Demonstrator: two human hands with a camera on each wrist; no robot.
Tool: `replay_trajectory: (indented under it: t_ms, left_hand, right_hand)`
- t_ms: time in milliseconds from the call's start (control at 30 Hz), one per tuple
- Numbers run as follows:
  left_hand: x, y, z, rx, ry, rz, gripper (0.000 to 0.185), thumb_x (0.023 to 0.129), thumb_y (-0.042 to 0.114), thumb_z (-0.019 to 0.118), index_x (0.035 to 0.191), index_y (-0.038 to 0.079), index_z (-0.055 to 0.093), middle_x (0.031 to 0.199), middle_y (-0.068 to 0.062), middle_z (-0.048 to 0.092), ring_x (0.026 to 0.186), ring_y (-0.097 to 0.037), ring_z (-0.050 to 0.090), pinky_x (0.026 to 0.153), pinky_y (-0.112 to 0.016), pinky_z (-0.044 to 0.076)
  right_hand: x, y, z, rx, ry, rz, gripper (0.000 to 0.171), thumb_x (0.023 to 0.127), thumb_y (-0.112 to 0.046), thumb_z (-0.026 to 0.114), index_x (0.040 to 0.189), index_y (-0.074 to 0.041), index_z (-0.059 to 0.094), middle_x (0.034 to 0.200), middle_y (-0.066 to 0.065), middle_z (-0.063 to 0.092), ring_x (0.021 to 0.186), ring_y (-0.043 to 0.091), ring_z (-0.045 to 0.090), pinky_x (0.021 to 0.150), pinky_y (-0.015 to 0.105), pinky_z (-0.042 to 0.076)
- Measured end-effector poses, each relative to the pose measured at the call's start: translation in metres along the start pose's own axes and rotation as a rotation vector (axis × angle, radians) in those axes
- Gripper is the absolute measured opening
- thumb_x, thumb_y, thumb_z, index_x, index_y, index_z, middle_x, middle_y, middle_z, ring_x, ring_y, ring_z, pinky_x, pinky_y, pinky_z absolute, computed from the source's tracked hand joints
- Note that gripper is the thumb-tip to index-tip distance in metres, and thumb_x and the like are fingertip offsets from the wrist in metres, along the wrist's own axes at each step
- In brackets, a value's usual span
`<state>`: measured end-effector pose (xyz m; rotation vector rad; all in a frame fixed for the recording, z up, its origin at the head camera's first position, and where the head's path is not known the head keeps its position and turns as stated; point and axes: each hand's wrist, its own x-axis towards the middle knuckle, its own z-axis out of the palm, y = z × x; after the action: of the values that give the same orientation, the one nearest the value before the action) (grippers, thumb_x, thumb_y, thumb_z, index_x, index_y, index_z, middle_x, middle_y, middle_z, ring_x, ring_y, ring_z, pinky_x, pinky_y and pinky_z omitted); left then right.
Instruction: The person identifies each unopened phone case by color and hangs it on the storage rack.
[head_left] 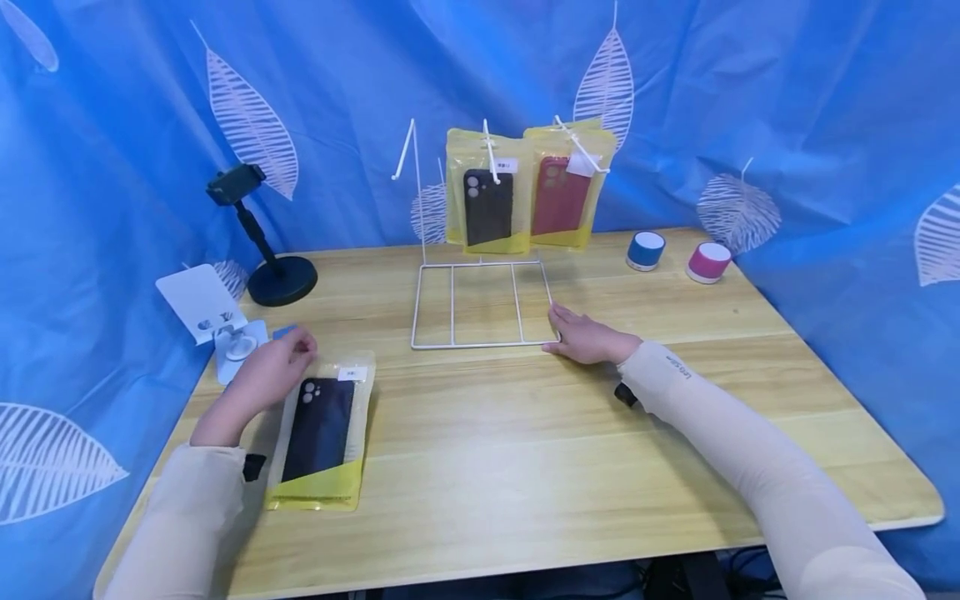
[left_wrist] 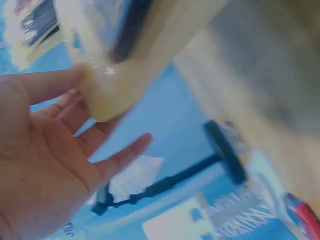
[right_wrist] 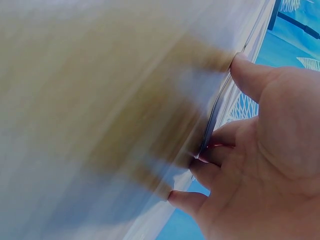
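My left hand [head_left: 273,367] pinches the top corner of a clear-and-yellow zip pouch [head_left: 320,483] between thumb and fingers. Inside the pouch is a dark phone case [head_left: 318,429] with camera holes, and a small white label marks its top. In the left wrist view the pouch [left_wrist: 107,100] hangs from the thumb and fingertips of the left hand [left_wrist: 55,145]. My right hand [head_left: 588,336] rests at the front right corner of a white wire display rack [head_left: 480,344]. In the right wrist view the fingertips of the right hand [right_wrist: 250,150] touch the rack's wire [right_wrist: 215,105] and the table.
On the rack's hooks hang a pouch with a black case [head_left: 489,208] and one with a red case [head_left: 558,200]; the left hook [head_left: 403,150] is bare. A black phone stand [head_left: 281,281], a white card holder [head_left: 202,304], and blue [head_left: 645,252] and pink [head_left: 708,263] cylinders stand around.
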<state>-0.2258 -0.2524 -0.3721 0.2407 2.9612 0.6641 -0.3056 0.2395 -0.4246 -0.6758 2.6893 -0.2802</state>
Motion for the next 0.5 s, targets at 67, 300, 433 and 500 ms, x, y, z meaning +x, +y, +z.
replay_trajectory:
  t_ms: [67,300,433,500]
  left_hand:
    - [-0.001,0.01,-0.006,-0.083,0.05,0.034,0.021,0.106,0.023,0.048,0.113,0.004,0.054,0.119,-0.025,0.064,0.102,-0.038,0.06,0.085,-0.053,0.051]
    - [-0.003,0.041,-0.012,-0.267,0.204,0.147,0.025,0.106,0.029,0.048,0.108,0.005,0.055,0.119,-0.022,0.065,0.123,-0.042,0.055,0.1,-0.066,0.04]
    - [-0.005,0.059,-0.01,-0.306,0.281,0.218,0.024,0.105,0.028,0.051,0.107,0.005,0.057,0.116,-0.019,0.066,0.123,-0.041,0.056,0.1,-0.065,0.043]
    - [-0.005,0.068,-0.008,-0.311,0.329,0.258,0.023,0.104,0.025,0.052,0.107,0.003,0.058,0.113,-0.019,0.067,0.121,-0.04,0.057,0.096,-0.059,0.047]
  right_hand:
    - [0.002,0.001,0.0,0.001,-0.001,0.004,0.08,0.104,-0.046,0.043,0.155,0.006,0.009,0.165,0.022,0.0,0.154,0.036,0.006,0.122,0.06,0.012]
    - [0.004,0.002,0.004,-0.008,-0.002,-0.007,0.08,0.105,-0.044,0.043,0.155,0.007,0.006,0.165,0.024,-0.001,0.153,0.038,0.005,0.121,0.061,0.013]
    - [0.004,0.001,0.005,-0.014,-0.001,-0.01,0.08,0.105,-0.043,0.044,0.155,0.007,0.006,0.165,0.024,0.0,0.154,0.037,0.005,0.121,0.061,0.014]
    - [0.003,0.001,0.005,-0.018,-0.001,-0.01,0.08,0.105,-0.043,0.043,0.155,0.007,0.007,0.165,0.024,0.0,0.154,0.037,0.005,0.121,0.061,0.013]
